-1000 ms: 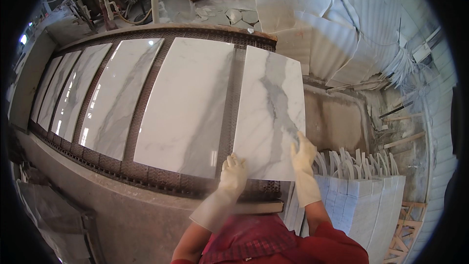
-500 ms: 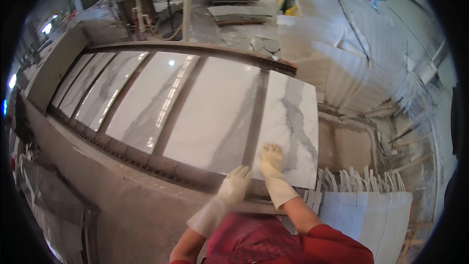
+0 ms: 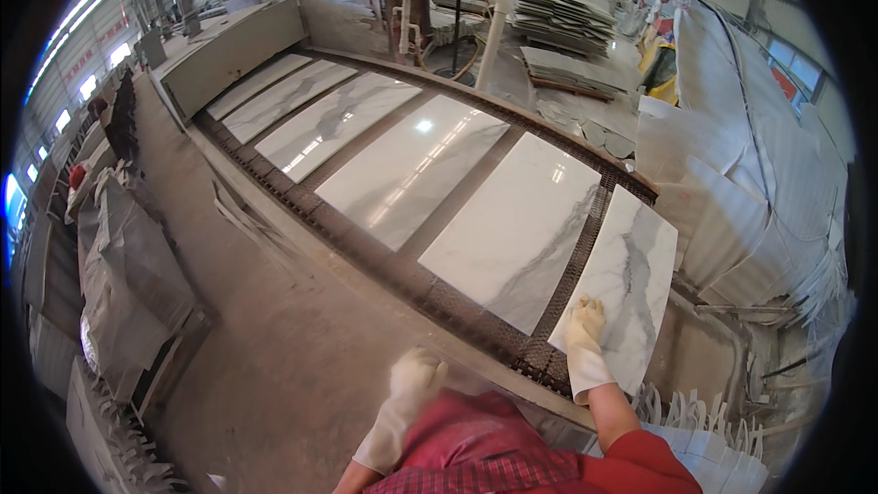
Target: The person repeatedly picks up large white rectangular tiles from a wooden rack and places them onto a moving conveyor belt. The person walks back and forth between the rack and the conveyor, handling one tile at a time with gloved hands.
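A white marble tile with grey veins (image 3: 631, 274) lies at the near end of a dark mesh conveyor belt (image 3: 476, 306). My right hand (image 3: 585, 334), in a white glove, rests flat on the tile's near corner, fingers together. My left hand (image 3: 416, 380), also gloved, hangs off the belt over the concrete floor, fingers curled, holding nothing. Several more white marble tiles (image 3: 512, 229) lie in a row further along the belt.
Stacks of white corrugated packing sheets (image 3: 732, 210) stand to the right. White spacers (image 3: 704, 421) sit below my right arm. Grey tile stacks (image 3: 558, 23) rest behind the belt. Covered pallets (image 3: 128, 284) line the left across a concrete floor (image 3: 274, 348).
My view has swung left and up, showing more of the belt. My left hand came off the tile and dropped to my side; my right hand stays on the tile.
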`<state>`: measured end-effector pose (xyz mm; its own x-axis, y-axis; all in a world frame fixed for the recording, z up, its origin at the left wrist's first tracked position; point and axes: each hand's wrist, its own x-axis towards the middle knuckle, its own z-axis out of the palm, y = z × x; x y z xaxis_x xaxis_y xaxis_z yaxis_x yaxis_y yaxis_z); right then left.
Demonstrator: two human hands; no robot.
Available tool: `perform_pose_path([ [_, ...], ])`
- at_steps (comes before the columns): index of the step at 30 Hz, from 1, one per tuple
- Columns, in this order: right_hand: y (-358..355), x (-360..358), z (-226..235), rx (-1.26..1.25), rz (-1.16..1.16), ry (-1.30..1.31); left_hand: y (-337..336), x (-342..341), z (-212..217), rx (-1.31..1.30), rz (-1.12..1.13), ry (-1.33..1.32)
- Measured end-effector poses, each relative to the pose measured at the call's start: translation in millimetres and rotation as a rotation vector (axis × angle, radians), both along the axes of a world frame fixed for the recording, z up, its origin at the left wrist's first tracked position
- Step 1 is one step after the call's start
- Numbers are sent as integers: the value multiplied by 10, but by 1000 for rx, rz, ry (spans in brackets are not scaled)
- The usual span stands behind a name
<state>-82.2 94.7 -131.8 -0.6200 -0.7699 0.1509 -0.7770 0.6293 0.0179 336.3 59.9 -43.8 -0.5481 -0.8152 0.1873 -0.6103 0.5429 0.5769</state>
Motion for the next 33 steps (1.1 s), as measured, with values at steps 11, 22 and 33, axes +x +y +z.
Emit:
perform_pose_path([
  [11,-118,110,188,-398,-201,-375,382,1098,-1097,286,430,-220],
  [22,-160,-20,-220,-388,121,84,1201,2232,-2501,1142,1037,115],
  [33,-167,472,42,-422,20,87,1227,2390,-3253,1289,1160,690],
])
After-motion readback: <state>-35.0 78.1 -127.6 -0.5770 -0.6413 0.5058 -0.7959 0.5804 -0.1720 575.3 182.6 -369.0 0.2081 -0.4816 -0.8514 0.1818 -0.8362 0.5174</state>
